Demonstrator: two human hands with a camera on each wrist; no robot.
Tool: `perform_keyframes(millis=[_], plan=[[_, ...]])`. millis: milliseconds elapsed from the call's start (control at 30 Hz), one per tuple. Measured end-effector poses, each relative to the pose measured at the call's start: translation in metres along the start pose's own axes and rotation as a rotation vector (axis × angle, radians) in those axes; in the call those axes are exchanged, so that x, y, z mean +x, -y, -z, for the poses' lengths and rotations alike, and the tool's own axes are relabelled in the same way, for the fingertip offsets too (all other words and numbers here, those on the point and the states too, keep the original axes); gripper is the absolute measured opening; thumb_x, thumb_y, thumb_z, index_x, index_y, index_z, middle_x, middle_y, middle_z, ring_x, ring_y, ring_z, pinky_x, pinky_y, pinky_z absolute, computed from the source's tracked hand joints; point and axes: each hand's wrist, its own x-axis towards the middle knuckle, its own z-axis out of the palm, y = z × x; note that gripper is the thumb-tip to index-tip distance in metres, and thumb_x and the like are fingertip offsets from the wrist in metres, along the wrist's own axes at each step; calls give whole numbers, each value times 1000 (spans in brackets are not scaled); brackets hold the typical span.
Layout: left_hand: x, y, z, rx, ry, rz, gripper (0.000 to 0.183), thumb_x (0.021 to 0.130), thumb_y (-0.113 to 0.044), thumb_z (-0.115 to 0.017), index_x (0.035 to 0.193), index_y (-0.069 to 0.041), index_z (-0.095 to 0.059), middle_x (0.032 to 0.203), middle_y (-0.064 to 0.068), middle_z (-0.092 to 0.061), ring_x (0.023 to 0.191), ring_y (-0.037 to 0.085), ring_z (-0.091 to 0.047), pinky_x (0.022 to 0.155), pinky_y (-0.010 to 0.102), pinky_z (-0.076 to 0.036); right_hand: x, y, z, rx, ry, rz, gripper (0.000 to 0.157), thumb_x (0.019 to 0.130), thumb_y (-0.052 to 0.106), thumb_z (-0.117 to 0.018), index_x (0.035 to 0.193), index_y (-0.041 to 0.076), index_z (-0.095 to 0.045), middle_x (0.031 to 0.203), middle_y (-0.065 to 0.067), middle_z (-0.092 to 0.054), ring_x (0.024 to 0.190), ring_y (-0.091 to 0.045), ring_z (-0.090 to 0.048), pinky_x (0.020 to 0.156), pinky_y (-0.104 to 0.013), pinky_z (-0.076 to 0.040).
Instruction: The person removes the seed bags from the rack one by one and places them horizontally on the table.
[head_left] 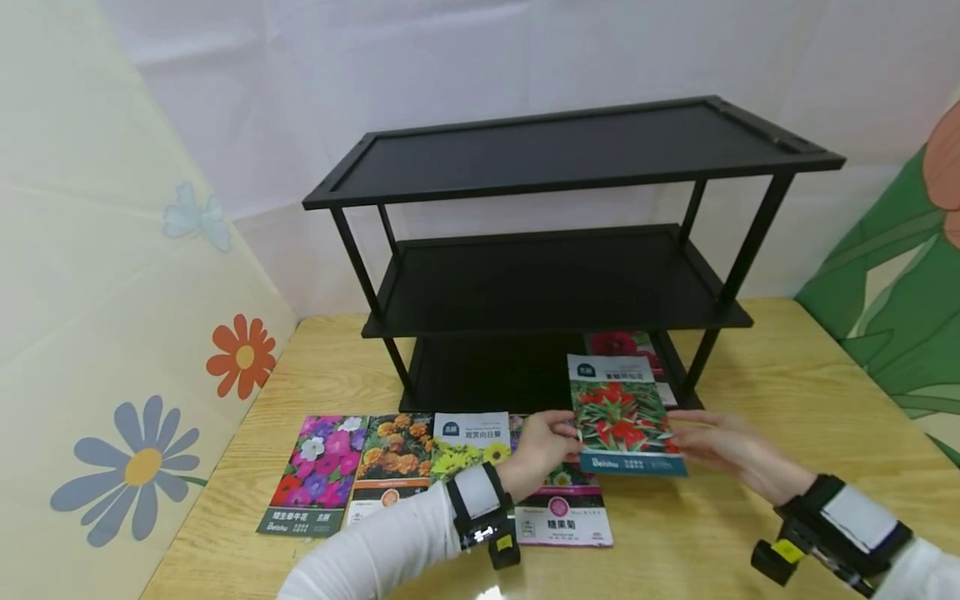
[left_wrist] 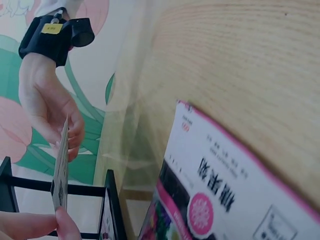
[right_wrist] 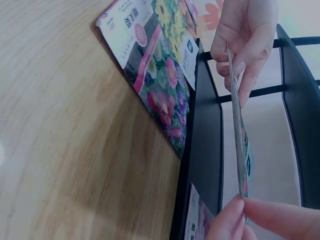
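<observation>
Both hands hold one seed packet (head_left: 622, 417) with red flowers and a teal bottom band, raised in front of the shelf's lowest tier. My left hand (head_left: 542, 450) pinches its left edge, and my right hand (head_left: 731, 450) pinches the right edge. Seen edge-on in the right wrist view, the packet (right_wrist: 239, 135) runs thin between the two hands. Behind it, another packet with a dark red flower (head_left: 615, 343) lies on the bottom tier at the right, partly covered. Below my left forearm is a pink-banded packet (head_left: 562, 521) on the table.
A black three-tier shelf (head_left: 555, 279) stands at the back of the wooden table (head_left: 705, 533). In a row before it lie packets with pink and purple flowers (head_left: 326, 462), orange flowers (head_left: 397, 446) and yellow flowers (head_left: 468, 454). Patterned cloth (head_left: 150, 292) hangs at the left.
</observation>
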Motion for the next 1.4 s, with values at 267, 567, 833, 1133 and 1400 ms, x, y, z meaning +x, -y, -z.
perform_keyframes(millis=[267, 567, 833, 1133, 1400], plan=[[-5, 6, -9, 4, -11, 17, 47, 69, 19, -57, 115, 8, -52, 75, 4, -54, 57, 10, -52, 56, 25, -51, -3, -5, 3, 66, -14, -43, 69, 85, 3, -54, 134, -15, -10, 96, -7, -59, 85, -13, -59, 81, -34, -47], [-9, 10, -17, 3, -22, 45, 46, 68, 19, -58, 112, 6, -54, 75, 6, -55, 58, 12, -54, 57, 26, -52, -6, -11, 6, 46, -25, -62, 67, 84, 2, -54, 134, -15, -13, 92, -6, -60, 83, -15, -59, 77, -33, -49], [-15, 13, -24, -11, -15, 72, 48, 68, 21, -57, 112, 4, -53, 73, 3, -53, 54, 10, -51, 55, 27, -52, -6, -15, 6, 49, -95, -160, 65, 83, 0, -54, 134, -14, -16, 83, -5, -62, 78, -18, -61, 74, -35, -50], [-21, 20, -26, 9, 24, 74, 46, 69, 19, -58, 112, 4, -53, 73, 3, -51, 53, 11, -51, 53, 27, -52, -8, -29, 5, 31, -111, -180, 68, 77, 1, -62, 131, -13, -24, 82, -4, -63, 76, -19, -61, 73, -34, -50], [-26, 24, -26, 13, 73, 96, 47, 69, 21, -57, 113, 5, -50, 71, 3, -47, 51, 10, -47, 51, 27, -51, -9, -35, 2, 26, -99, -208, 63, 78, -3, -59, 129, -16, -25, 80, -6, -62, 75, -19, -61, 72, -33, -51]])
